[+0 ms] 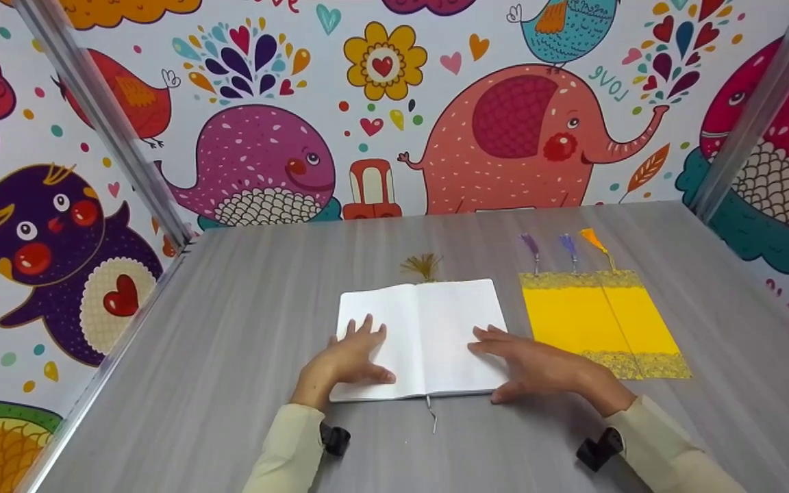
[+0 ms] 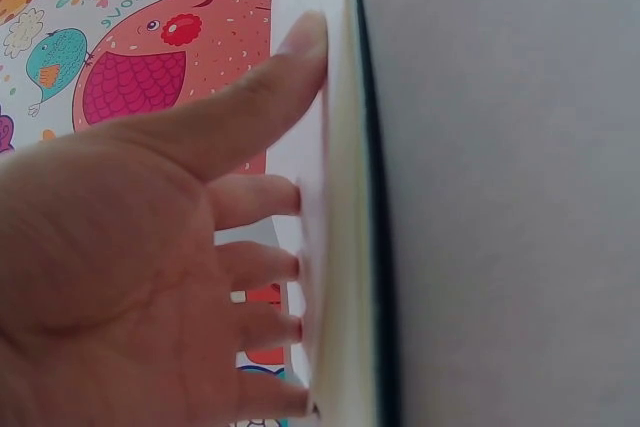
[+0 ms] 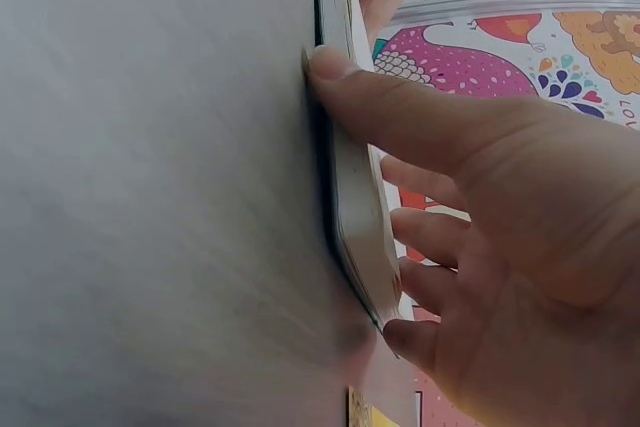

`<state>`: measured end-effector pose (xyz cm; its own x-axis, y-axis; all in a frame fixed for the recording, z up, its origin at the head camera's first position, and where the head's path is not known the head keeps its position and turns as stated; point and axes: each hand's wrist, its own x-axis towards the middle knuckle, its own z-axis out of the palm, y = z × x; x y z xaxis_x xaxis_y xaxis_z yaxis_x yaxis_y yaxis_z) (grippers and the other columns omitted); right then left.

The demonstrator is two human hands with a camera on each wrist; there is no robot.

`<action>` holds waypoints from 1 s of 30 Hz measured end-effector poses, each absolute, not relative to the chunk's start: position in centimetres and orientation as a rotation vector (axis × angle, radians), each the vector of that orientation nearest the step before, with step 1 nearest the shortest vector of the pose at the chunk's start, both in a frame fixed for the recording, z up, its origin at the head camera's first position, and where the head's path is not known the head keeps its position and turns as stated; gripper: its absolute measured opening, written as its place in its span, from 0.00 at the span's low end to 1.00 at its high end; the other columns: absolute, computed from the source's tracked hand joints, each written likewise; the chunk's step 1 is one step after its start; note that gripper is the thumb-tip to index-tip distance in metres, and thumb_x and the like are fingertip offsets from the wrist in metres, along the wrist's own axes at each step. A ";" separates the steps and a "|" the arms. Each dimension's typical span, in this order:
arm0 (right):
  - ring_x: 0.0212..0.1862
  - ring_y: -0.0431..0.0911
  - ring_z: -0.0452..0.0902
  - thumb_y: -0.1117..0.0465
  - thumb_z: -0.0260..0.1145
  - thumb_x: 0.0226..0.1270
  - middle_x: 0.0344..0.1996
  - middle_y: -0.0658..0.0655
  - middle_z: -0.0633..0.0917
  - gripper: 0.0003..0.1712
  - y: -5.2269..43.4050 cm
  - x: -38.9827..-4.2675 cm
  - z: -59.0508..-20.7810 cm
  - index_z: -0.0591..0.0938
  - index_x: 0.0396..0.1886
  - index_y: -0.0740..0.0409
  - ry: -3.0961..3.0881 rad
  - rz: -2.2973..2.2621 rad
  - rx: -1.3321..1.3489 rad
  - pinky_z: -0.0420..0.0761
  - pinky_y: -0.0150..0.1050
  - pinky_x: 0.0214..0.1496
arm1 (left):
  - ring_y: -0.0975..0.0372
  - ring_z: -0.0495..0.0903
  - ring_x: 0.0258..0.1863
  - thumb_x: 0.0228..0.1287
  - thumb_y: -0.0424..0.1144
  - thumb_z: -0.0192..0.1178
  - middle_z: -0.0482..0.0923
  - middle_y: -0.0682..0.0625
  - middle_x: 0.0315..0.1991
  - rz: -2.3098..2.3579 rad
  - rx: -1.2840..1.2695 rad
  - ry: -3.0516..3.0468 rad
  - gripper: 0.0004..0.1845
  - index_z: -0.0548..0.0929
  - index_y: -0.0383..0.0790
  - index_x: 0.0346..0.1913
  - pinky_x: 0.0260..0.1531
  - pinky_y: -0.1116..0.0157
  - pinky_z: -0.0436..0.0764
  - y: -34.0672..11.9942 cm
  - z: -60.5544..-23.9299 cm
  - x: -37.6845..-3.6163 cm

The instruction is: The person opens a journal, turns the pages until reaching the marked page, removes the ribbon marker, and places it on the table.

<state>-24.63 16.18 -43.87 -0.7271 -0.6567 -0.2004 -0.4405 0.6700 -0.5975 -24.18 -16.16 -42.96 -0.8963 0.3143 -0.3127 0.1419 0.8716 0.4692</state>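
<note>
An open notebook (image 1: 459,308) with blank white pages lies on the grey table. My left hand (image 1: 345,359) rests on its left page, fingers spread and thumb toward the middle. Over the right edge, my right hand (image 1: 538,364) has its fingers on the right page, while its thumb (image 3: 335,67) is at the notebook's lower edge. A thin ribbon marker (image 1: 431,413) hangs out below the spine. From the top of the spine a brownish-gold tassel (image 1: 422,266) fans out. The dark cover edge (image 2: 375,197) shows in the left wrist view.
To the right of the notebook lie yellow bookmarks (image 1: 569,318) side by side with gold lace bands. Purple (image 1: 530,244), blue (image 1: 568,245) and orange (image 1: 593,239) tassels extend from their tops. A wall with cartoon animals stands behind the grey table (image 1: 244,294).
</note>
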 end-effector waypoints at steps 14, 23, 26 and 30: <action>0.82 0.58 0.48 0.47 0.72 0.64 0.79 0.56 0.60 0.42 16.3 -24.3 -43.3 0.68 0.75 0.52 2.460 -0.751 -0.880 0.50 0.63 0.79 | 0.35 0.39 0.80 0.60 0.50 0.71 0.42 0.33 0.81 0.626 0.349 2.658 0.49 0.58 0.36 0.78 0.73 0.32 0.44 -16.3 -43.1 -24.3; 0.79 0.59 0.55 0.50 0.65 0.71 0.77 0.59 0.65 0.34 16.8 -24.2 -42.8 0.72 0.72 0.56 2.474 -0.730 -0.967 0.59 0.63 0.75 | 0.35 0.39 0.80 0.58 0.49 0.72 0.43 0.33 0.81 0.629 0.337 2.660 0.50 0.59 0.35 0.77 0.73 0.31 0.45 -16.2 -42.9 -24.3; 0.78 0.59 0.58 0.55 0.65 0.71 0.75 0.58 0.68 0.31 16.9 -24.2 -42.8 0.73 0.71 0.56 2.479 -0.741 -0.975 0.63 0.61 0.73 | 0.35 0.39 0.80 0.58 0.49 0.72 0.42 0.33 0.81 0.629 0.345 2.661 0.50 0.59 0.35 0.77 0.73 0.31 0.44 -16.2 -43.0 -24.2; 0.75 0.60 0.64 0.54 0.67 0.70 0.72 0.58 0.74 0.29 16.9 -24.5 -43.0 0.77 0.68 0.56 2.488 -0.812 -0.951 0.68 0.59 0.71 | 0.35 0.40 0.79 0.58 0.49 0.72 0.43 0.32 0.81 0.626 0.352 2.665 0.50 0.59 0.35 0.77 0.73 0.31 0.45 -16.3 -43.0 -24.2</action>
<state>-24.49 16.90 -42.97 -0.7109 -0.6931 -0.1193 -0.4894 0.6094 -0.6238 -24.22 -16.34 -43.02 -0.8966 0.3219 -0.3040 0.1528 0.8694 0.4698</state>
